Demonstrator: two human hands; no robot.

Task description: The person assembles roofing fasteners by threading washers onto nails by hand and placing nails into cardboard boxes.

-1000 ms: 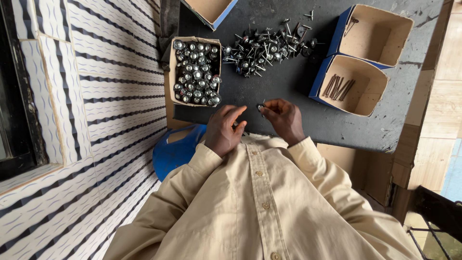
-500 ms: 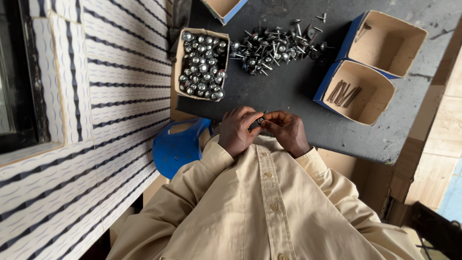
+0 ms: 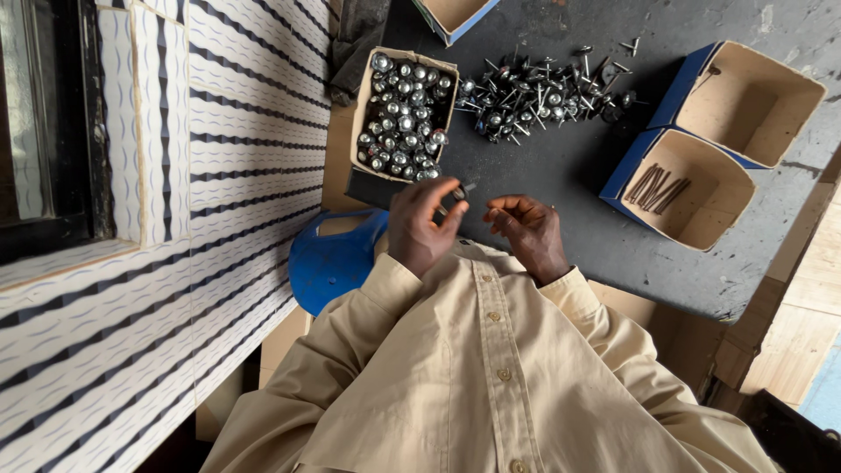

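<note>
- We count two hands at the near edge of the dark tabletop (image 3: 561, 166): our left hand (image 3: 420, 226) and our right hand (image 3: 528, 232), a small gap between them.
- Our left hand pinches one capped nail (image 3: 461, 190) between thumb and fingertips, its round head just below the near corner of the filled box; the shank pokes out to the right.
- Our right hand is released, fingers loosely curled, holding nothing we can see.
- We count four cardboard boxes. One brown open box (image 3: 403, 114) is packed with shiny capped nails, too many to count.
- Two blue-sided boxes sit at the right: the nearer one (image 3: 692, 188) holds a small bundle of plain brown nails (image 3: 659, 186), the farther one (image 3: 753, 101) looks almost bare inside.
- A fourth blue-edged box (image 3: 453, 15) is cut off by the top of the view.
- One loose heap of capped nails (image 3: 543, 92) lies between the filled box and the blue boxes.
- Bare dark tabletop lies open between the heap and our hands, and to the right of the right hand as far as the table's edge.
- One blue plastic seat (image 3: 328, 263) shows below the table, beside the striped tiled wall (image 3: 175, 289).
- We see no labels or signs on the boxes.
</note>
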